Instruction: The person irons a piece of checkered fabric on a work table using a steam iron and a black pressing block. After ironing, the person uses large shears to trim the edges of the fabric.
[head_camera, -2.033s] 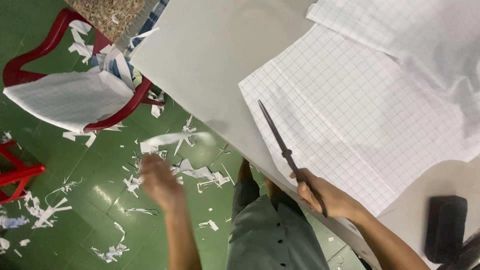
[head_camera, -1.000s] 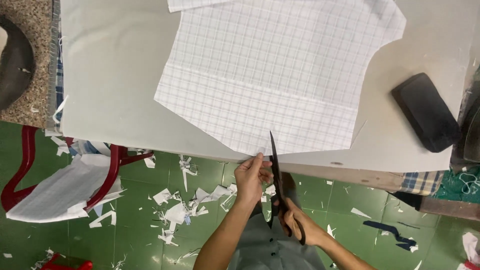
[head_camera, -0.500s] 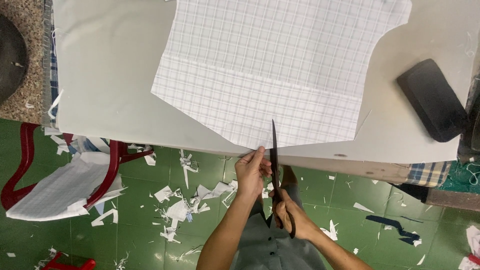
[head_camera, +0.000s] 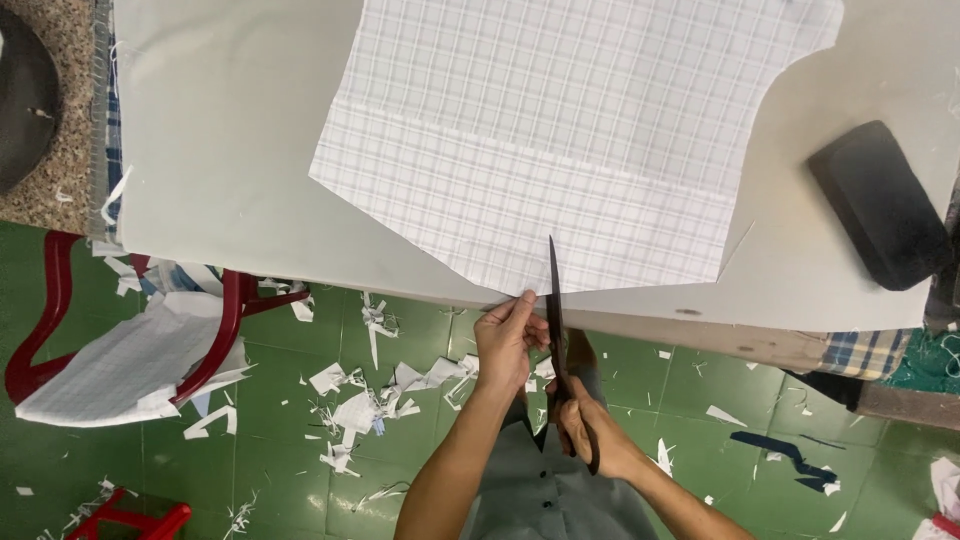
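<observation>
A white checked fabric piece (head_camera: 560, 140) lies spread on the grey table (head_camera: 230, 170), its lower point reaching the table's near edge. My left hand (head_camera: 505, 340) pinches that lower edge of the fabric at the table's edge. My right hand (head_camera: 590, 425) grips the handles of long dark scissors (head_camera: 556, 310), whose blades point up over the fabric's lower edge, right beside my left fingers.
A black oblong case (head_camera: 880, 205) rests on the table's right side. A red plastic chair (head_camera: 130, 345) holding white fabric stands at lower left. Several white paper and cloth scraps (head_camera: 370, 400) litter the green floor. A dark round object (head_camera: 25, 95) sits at upper left.
My left hand rose from near the floor scraps to the fabric's lower edge. The scissors swung upright beside it, and the view shifted to centre the fabric.
</observation>
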